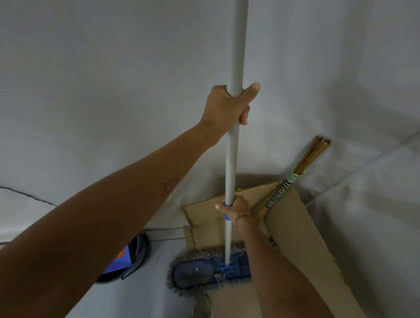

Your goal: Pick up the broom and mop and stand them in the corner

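I hold the mop upright by its grey pole (238,49). My left hand (229,105) grips the pole high up, thumb pointing up. My right hand (235,206), with a thin bracelet on the wrist, grips it lower, at a blue collar. The flat blue mop head (196,272) with a grey fringe rests on the floor, partly on cardboard. The broom (286,186), a bundle of thin sticks with a green-and-black striped binding, leans against the wall in the corner to the right, its lower end hidden behind my right wrist.
A flattened cardboard sheet (296,229) lies on the floor and leans in the corner. A dark round bin with a blue item (132,257) stands at the wall to the left. My shoe (202,312) is just below the mop head. Grey walls meet behind the pole.
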### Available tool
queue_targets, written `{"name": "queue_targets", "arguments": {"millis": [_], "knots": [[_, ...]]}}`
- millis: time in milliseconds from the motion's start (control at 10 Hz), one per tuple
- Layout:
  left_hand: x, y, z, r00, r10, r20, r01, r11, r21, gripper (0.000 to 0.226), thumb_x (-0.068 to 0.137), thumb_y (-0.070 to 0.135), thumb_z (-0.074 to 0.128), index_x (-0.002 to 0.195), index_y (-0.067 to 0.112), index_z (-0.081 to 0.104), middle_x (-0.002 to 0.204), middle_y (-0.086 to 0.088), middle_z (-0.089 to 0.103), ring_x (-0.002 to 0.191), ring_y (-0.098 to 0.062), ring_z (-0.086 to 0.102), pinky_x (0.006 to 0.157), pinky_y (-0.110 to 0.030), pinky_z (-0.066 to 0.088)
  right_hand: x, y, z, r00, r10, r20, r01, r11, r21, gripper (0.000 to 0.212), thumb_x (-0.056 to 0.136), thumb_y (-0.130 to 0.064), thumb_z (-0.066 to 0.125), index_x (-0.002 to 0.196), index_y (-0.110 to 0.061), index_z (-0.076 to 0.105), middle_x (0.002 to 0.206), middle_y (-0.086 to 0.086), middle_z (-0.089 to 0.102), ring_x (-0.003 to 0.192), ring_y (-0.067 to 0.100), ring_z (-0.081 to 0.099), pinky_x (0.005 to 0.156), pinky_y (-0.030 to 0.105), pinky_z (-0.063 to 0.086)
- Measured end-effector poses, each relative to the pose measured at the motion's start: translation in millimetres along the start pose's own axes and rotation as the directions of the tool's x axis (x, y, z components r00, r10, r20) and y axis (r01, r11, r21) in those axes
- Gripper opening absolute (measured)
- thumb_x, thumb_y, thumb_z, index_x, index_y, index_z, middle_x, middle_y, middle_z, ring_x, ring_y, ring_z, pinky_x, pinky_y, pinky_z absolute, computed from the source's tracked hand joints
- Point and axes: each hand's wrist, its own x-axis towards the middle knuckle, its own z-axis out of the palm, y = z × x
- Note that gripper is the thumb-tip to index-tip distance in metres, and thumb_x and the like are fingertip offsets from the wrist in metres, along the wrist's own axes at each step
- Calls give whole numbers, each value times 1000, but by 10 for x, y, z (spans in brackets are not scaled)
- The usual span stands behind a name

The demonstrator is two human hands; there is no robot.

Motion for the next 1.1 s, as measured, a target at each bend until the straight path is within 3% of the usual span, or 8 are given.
{"name": "queue_targets", "arguments": {"millis": [200, 300, 400, 600, 700, 900, 1000, 1100], "knots": [[53, 13, -22, 995, -3, 102, 1, 1000, 17, 42, 85, 38, 66, 49, 18, 54, 53, 0, 62, 53, -12, 60, 64, -23, 54, 93, -18, -74, 999, 18, 36, -17, 1000, -22, 34, 71, -23, 79, 93, 0, 65, 89, 11, 64, 85, 24, 61, 86, 38, 55], [40, -37, -60, 987, 21, 157, -25, 999, 20, 30, 82, 35, 70, 65, 12, 63, 69, -5, 70, 69, -17, 67, 74, -28, 58, 63, -3, -61, 1000, -3, 13, 4, 1000, -31, 41, 69, -22, 81, 98, 1, 62, 90, 9, 62, 91, 29, 62, 90, 42, 54], [8, -135, -125, 992, 0, 127, -13, 995, 100, 39, 77, 38, 74, 98, 8, 64, 92, -6, 72, 88, -17, 68, 86, -32, 57, 24, -31, -87, 999, -30, 13, 30, 998, -63, 44, 70, -20, 80, 102, 0, 57, 92, 8, 58, 88, 24, 56, 85, 38, 52], [-257, -537, -588, 946, -189, 263, 104, 947, 305, 65, 73, 24, 80, 128, 7, 50, 124, -8, 63, 114, -21, 63, 100, -35, 51, -91, 1, -152, 992, -123, -40, 110, 964, -241, 32, 73, -20, 76, 92, -4, 55, 87, 5, 53, 83, 20, 50, 71, 27, 39], [-435, -680, -827, 941, -243, 236, 139, 913, 383, 62, 73, 28, 79, 127, 9, 53, 126, -8, 64, 114, -20, 62, 103, -39, 49, -216, -21, -173, 993, -112, -39, 94, 945, -313, 30, 73, -23, 76, 75, -11, 48, 78, 5, 54, 79, 24, 51, 63, 24, 36], [-946, -589, -1161, 939, -260, 226, 149, 897, 417, 43, 80, 24, 74, 116, 5, 63, 111, -11, 69, 101, -19, 66, 92, -30, 52, -734, -67, -88, 989, -130, -66, 88, 893, -442, 37, 78, -27, 71, 102, -1, 59, 100, 17, 65, 97, 33, 62, 74, 30, 43], [-1287, -611, -1383, 927, -269, 262, 133, 887, 442, 34, 84, 17, 68, 113, 0, 63, 107, -14, 69, 90, -19, 66, 83, -28, 53, -1070, -80, 31, 983, -170, -75, 116, 876, -467, 23, 83, -25, 65, 78, -4, 57, 81, 13, 59, 86, 28, 57, 63, 26, 41], [-1784, -604, -1682, 936, -205, 286, 84, 920, 383, 22, 90, 6, 58, 110, -1, 63, 111, -16, 68, 86, -16, 68, 81, -24, 54, -1515, -145, 211, 967, -243, -78, 176, 856, -486, 29, 87, -22, 61, 95, 6, 65, 100, 24, 66, 98, 36, 63, 83, 35, 50]]}}
